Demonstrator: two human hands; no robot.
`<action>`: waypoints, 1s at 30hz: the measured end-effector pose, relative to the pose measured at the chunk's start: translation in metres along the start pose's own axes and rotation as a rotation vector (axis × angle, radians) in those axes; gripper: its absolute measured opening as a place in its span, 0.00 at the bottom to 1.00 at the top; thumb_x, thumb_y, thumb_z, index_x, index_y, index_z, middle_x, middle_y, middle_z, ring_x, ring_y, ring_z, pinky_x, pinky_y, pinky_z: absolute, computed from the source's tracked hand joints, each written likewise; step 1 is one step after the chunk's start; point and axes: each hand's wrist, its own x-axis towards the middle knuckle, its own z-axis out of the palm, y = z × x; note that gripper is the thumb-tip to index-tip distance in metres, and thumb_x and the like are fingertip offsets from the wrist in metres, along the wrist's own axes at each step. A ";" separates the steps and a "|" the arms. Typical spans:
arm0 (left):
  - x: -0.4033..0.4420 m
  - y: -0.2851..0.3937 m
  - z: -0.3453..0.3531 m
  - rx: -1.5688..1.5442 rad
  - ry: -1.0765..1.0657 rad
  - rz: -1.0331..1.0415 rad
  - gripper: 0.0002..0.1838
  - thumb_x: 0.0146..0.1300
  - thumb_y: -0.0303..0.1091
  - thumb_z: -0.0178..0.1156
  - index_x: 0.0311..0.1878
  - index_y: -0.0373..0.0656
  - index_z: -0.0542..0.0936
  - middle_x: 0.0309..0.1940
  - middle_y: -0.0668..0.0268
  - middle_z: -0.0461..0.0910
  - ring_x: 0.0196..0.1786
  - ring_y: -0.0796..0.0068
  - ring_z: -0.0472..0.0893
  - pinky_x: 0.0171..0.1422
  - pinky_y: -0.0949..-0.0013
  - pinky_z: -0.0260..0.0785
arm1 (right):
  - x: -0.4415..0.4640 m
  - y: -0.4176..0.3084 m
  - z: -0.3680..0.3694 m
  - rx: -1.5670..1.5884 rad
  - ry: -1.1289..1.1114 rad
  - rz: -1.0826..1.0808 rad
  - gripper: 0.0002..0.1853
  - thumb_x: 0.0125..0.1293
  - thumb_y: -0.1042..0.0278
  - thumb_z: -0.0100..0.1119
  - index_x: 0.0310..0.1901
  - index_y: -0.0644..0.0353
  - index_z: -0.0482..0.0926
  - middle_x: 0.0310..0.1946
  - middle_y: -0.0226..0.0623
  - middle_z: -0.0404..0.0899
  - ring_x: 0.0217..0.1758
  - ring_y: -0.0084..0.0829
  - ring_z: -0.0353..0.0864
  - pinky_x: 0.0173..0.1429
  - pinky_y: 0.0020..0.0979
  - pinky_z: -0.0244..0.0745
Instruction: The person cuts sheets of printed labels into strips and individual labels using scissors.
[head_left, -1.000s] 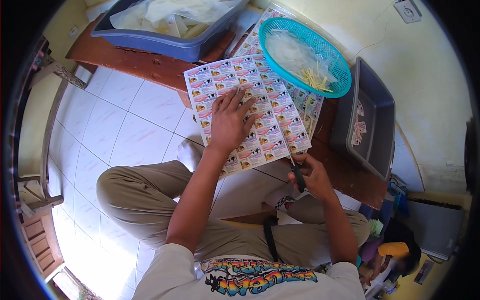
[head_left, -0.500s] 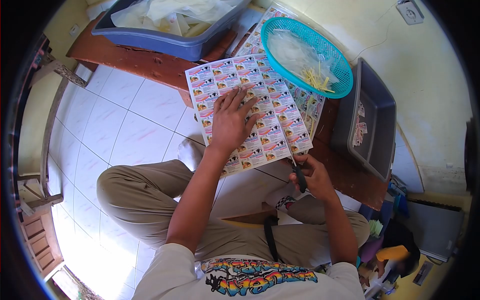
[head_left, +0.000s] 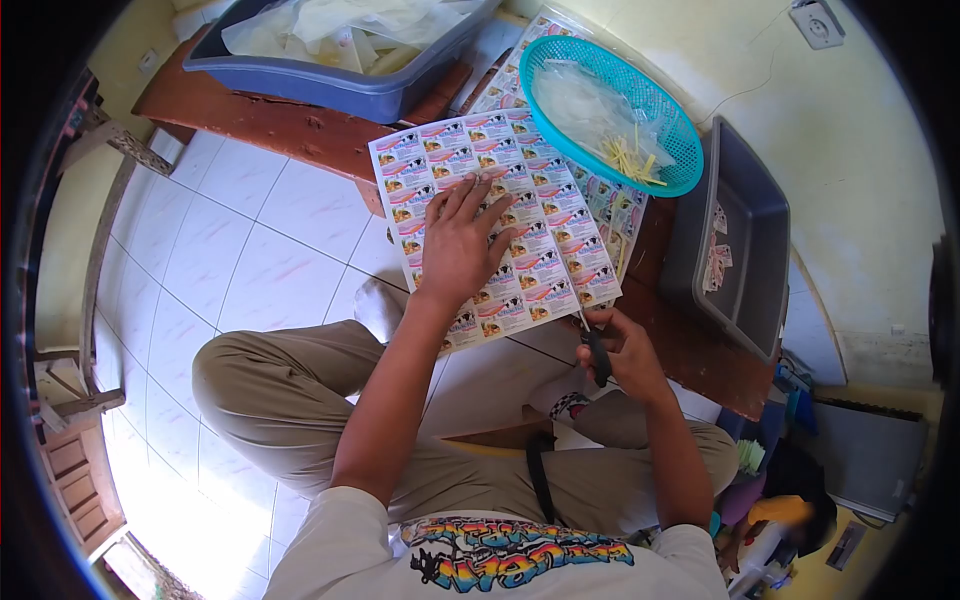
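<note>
We have the printed label sheet [head_left: 545, 235] over the near side of the red-brown bench [head_left: 690, 355], its lower part reaching out above our legs. Our left hand [head_left: 462, 245] lies flat on it, fingers spread, pressing it down. Our right hand [head_left: 625, 350] is curled around the handles of the scissors [head_left: 599, 360], with the blades at the sheet's lower edge, by the gap between the last two columns; we cannot tell how far the blades are parted. To cut well, we would keep the blades in line with that gap, take smooth strokes, and hold the left fingers off the cutting line.

The turquoise basket [head_left: 688, 150], holding clear bags [head_left: 590, 100] and yellow strips [head_left: 635, 160], overlaps the sheet's upper right corner in our view and could get in the way at the far end. More printed sheets [head_left: 620, 205] lie beneath and might be nicked. To the right stands a grey tub [head_left: 755, 255] with small labels [head_left: 717, 265] inside; at upper left, a blue tub [head_left: 300, 83] holds pale plastic [head_left: 345, 30].
</note>
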 end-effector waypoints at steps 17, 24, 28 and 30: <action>0.002 -0.002 -0.008 -0.068 -0.050 -0.027 0.24 0.69 0.48 0.74 0.64 0.48 0.89 0.74 0.55 0.79 0.80 0.50 0.73 0.83 0.45 0.58 | -0.012 -0.025 -0.001 0.034 -0.032 0.025 0.29 0.67 0.70 0.81 0.64 0.66 0.76 0.39 0.31 0.84 0.37 0.21 0.87 0.34 0.26 0.83; 0.004 -0.003 -0.014 -0.102 -0.076 -0.023 0.23 0.69 0.48 0.74 0.63 0.50 0.90 0.75 0.58 0.79 0.79 0.50 0.74 0.83 0.45 0.58 | -0.011 -0.024 0.000 0.075 -0.033 0.038 0.28 0.67 0.70 0.81 0.63 0.67 0.76 0.45 0.34 0.83 0.38 0.22 0.87 0.34 0.26 0.83; 0.003 -0.003 -0.011 -0.074 -0.056 -0.015 0.23 0.68 0.47 0.75 0.63 0.52 0.90 0.74 0.59 0.81 0.79 0.51 0.74 0.82 0.46 0.59 | -0.005 -0.021 0.005 0.038 0.004 0.042 0.29 0.67 0.69 0.82 0.64 0.67 0.76 0.48 0.35 0.83 0.39 0.22 0.87 0.35 0.26 0.84; 0.001 -0.004 -0.011 -0.077 -0.075 -0.025 0.23 0.68 0.46 0.75 0.65 0.54 0.89 0.75 0.58 0.80 0.80 0.52 0.73 0.82 0.46 0.58 | -0.004 -0.020 0.005 0.036 0.014 0.034 0.30 0.66 0.68 0.83 0.64 0.68 0.76 0.48 0.36 0.83 0.39 0.22 0.88 0.35 0.27 0.84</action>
